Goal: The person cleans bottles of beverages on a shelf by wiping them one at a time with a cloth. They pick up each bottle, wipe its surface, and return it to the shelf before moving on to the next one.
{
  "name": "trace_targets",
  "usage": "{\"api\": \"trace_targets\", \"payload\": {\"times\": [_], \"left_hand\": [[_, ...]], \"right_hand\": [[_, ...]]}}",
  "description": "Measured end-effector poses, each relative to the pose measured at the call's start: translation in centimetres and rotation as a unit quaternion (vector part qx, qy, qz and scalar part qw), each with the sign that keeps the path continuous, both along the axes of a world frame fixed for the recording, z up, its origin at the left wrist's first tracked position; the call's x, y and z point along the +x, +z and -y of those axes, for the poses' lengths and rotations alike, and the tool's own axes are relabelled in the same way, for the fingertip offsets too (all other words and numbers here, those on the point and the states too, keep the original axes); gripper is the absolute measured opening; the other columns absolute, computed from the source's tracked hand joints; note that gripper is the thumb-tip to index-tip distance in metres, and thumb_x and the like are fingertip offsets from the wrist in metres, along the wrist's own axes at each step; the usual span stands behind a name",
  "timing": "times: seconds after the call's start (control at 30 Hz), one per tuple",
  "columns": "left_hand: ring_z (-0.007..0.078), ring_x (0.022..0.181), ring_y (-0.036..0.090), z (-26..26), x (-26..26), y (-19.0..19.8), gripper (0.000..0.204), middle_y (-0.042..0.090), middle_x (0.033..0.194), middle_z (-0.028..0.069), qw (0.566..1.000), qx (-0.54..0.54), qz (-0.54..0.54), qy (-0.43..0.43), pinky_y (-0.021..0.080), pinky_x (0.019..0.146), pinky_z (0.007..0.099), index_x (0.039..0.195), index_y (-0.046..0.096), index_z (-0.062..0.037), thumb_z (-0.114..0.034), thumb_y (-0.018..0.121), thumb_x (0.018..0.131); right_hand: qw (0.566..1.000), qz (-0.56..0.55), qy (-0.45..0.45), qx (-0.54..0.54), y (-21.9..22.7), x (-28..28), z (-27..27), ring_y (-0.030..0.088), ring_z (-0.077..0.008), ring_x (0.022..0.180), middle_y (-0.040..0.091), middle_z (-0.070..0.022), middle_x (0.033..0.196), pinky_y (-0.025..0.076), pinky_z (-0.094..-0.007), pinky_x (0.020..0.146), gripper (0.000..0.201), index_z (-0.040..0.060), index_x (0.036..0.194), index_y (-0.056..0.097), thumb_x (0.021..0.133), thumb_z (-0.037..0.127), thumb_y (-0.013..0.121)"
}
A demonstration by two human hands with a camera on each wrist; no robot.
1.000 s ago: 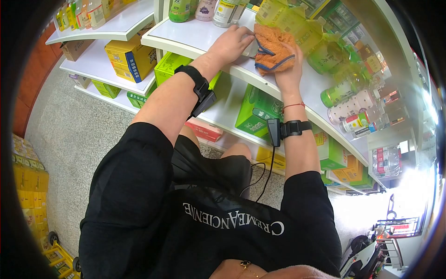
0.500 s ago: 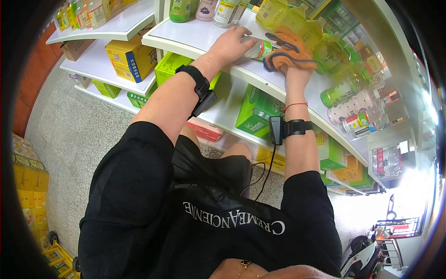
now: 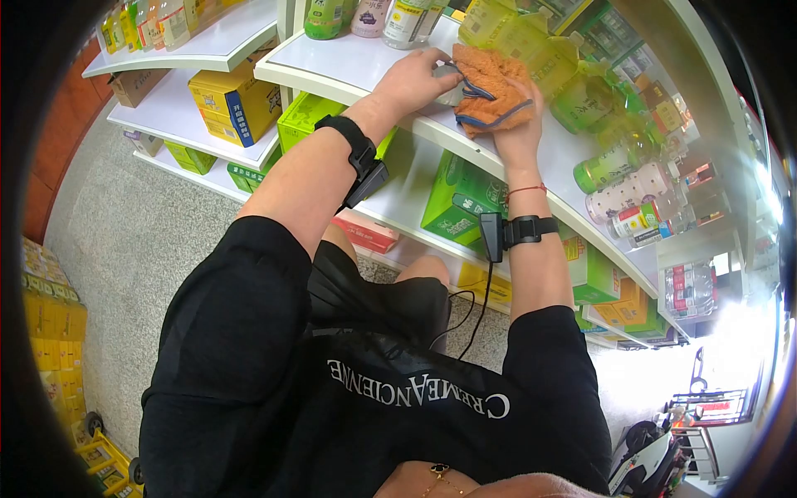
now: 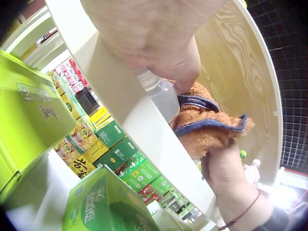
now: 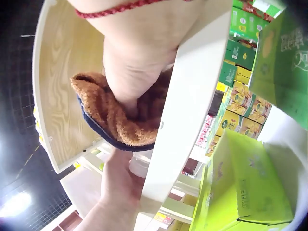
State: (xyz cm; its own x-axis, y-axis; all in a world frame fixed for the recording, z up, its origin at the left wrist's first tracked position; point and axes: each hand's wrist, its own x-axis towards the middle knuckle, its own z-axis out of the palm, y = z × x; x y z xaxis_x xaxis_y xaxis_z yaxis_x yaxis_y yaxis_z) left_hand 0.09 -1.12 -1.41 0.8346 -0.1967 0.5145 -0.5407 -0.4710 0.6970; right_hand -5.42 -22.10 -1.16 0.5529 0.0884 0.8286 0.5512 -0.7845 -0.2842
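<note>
A clear bottle (image 4: 164, 100) lies on its side over the white shelf (image 3: 332, 73), near its front edge. My left hand (image 3: 415, 80) grips one end of it, the thumb and fingers curled round it. An orange towel (image 3: 488, 100) with dark blue edging is wrapped over the rest of the bottle and hides its label. My right hand (image 3: 523, 133) holds the towel round the bottle. In the right wrist view my right fingers go into the folds of the towel (image 5: 103, 113), and the bottle's end (image 5: 139, 166) shows beyond it beside my left hand (image 5: 118, 180).
Several upright bottles (image 3: 407, 23) stand behind my left hand. Green-yellow bottles (image 3: 573, 95) line the shelf behind and right of the towel. Boxes, including a green one (image 3: 455, 197), sit on the shelf below. A yellow carton (image 3: 228, 104) is at the left.
The towel in my right hand has turned on the bottle, from rolled back to the right with the green label showing, back over the label. My left hand has kept its hold.
</note>
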Motion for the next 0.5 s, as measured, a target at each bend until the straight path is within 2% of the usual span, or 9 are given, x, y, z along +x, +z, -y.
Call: {"api": "trace_targets", "payload": {"times": [0.13, 0.2, 0.23, 0.27, 0.33, 0.37, 0.5], "left_hand": [[0.0356, 0.109, 0.060, 0.0, -0.2, 0.2, 0.059, 0.063, 0.116, 0.0214, 1.000, -0.003, -0.002, 0.007, 0.047, 0.096, 0.0419, 0.124, 0.061, -0.0050, -0.048, 0.063, 0.084], [0.0348, 0.109, 0.061, 0.0, -0.4, 0.3, 0.062, 0.063, 0.117, 0.0218, 1.000, -0.004, -0.012, 0.005, 0.048, 0.095, 0.0416, 0.124, 0.060, -0.0036, -0.049, 0.063, 0.083], [0.0348, 0.109, 0.061, 0.0, -0.5, 0.4, 0.062, 0.063, 0.117, 0.0218, 1.000, -0.004, -0.012, 0.006, 0.048, 0.095, 0.0416, 0.124, 0.060, -0.0036, -0.049, 0.063, 0.083], [0.0346, 0.108, 0.062, 0.0, -0.6, 0.5, 0.063, 0.064, 0.116, 0.0220, 1.000, -0.007, -0.017, 0.003, 0.048, 0.095, 0.0414, 0.125, 0.060, -0.0031, -0.050, 0.064, 0.082], [0.0343, 0.107, 0.062, -0.1, -0.8, 0.6, 0.064, 0.064, 0.115, 0.0222, 1.000, -0.009, -0.023, 0.000, 0.048, 0.094, 0.0412, 0.125, 0.060, -0.0025, -0.050, 0.064, 0.082], [0.0344, 0.107, 0.063, -0.1, -0.8, 0.7, 0.065, 0.065, 0.114, 0.0223, 1.000, -0.010, -0.029, -0.001, 0.049, 0.094, 0.0409, 0.125, 0.060, -0.0023, -0.050, 0.064, 0.081], [0.0350, 0.104, 0.064, 0.0, -0.8, 0.6, 0.065, 0.068, 0.110, 0.0218, 0.999, -0.013, -0.036, -0.002, 0.050, 0.092, 0.0403, 0.125, 0.061, -0.0028, -0.051, 0.064, 0.081]], "right_hand": [[0.999, 0.022, -0.046, 0.020, -1.2, 1.4, 1.3, 0.046, -0.0354, 0.129, 0.050, -0.0164, 0.129, 0.038, -0.0404, 0.107, 0.052, 0.0130, 0.121, 0.059, 0.073, 0.015, 0.079], [0.989, -0.003, -0.060, 0.133, -1.6, 2.0, 2.1, 0.044, -0.0352, 0.130, 0.050, -0.0158, 0.130, 0.037, -0.0405, 0.108, 0.051, 0.0112, 0.121, 0.058, 0.074, 0.014, 0.078], [0.990, -0.011, -0.110, 0.091, -1.4, 2.2, 2.7, 0.049, -0.0327, 0.127, 0.051, -0.0152, 0.130, 0.039, -0.0385, 0.106, 0.048, 0.0061, 0.122, 0.057, 0.078, 0.013, 0.075], [0.990, -0.011, -0.110, 0.091, -1.5, 2.4, 3.0, 0.049, -0.0327, 0.127, 0.051, -0.0152, 0.130, 0.039, -0.0385, 0.106, 0.048, 0.0061, 0.122, 0.057, 0.078, 0.013, 0.075], [0.951, -0.067, 0.009, 0.302, -0.4, 1.8, 2.6, 0.054, -0.0289, 0.121, 0.053, -0.0155, 0.130, 0.042, -0.0356, 0.103, 0.046, 0.0010, 0.123, 0.054, 0.082, 0.011, 0.073], [0.963, -0.044, -0.019, 0.266, 0.0, 1.3, 2.3, 0.057, -0.0259, 0.116, 0.054, -0.0156, 0.129, 0.044, -0.0337, 0.101, 0.045, -0.0026, 0.122, 0.053, 0.083, 0.009, 0.073], [0.955, -0.053, -0.005, 0.293, -1.4, 2.8, 3.5, 0.055, -0.0262, 0.120, 0.052, -0.0148, 0.132, 0.043, -0.0362, 0.102, 0.050, -0.0022, 0.122, 0.053, 0.080, 0.011, 0.076]]}}
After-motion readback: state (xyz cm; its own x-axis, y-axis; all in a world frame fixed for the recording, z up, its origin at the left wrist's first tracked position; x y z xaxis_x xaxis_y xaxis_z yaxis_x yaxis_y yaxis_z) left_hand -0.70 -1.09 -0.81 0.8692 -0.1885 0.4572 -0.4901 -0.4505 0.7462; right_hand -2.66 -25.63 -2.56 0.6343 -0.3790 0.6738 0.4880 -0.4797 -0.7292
